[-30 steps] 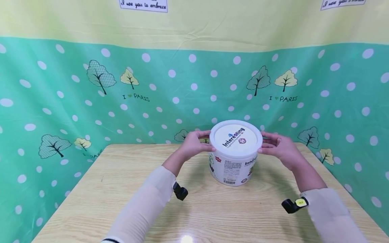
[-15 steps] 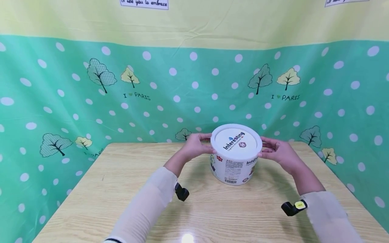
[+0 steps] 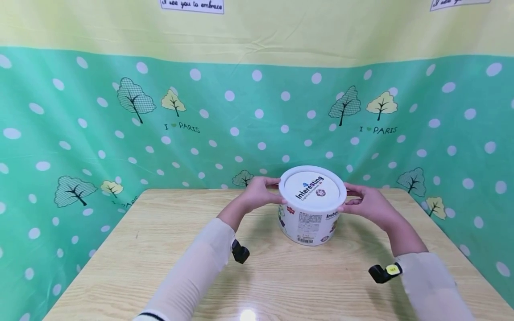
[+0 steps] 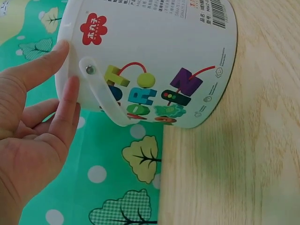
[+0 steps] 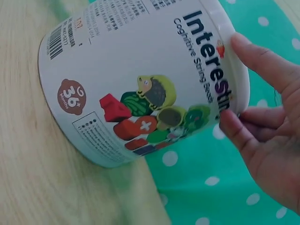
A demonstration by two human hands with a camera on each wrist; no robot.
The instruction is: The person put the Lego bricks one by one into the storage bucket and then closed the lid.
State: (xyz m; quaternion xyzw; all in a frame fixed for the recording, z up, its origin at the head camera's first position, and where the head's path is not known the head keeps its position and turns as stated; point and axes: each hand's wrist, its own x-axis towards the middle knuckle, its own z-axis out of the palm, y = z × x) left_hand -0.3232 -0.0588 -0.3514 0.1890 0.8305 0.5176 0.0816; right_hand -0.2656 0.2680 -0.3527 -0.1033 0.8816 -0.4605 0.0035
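Note:
A white plastic toy bucket stands upright toward the back of the wooden table, with its round lid on top. "Interesting" is printed on the lid. At the lid's left side, my left hand grips the rim, thumb in front and fingers further round. My right hand grips the opposite side of the rim in the same way. The left wrist view shows a white carrying handle hanging against the wall near my fingertips. In the right wrist view, a thumb and fingertip touch the rim, above pictures of string beads.
A green and yellow curtain with dots and trees hangs right behind the table and along both sides. Small black wrist cameras are strapped over both sleeves.
The lid's top has dropped slightly and its back edge sits lower than a second ago. Both hands keep their places at the rim, the right fingers shifting a little.

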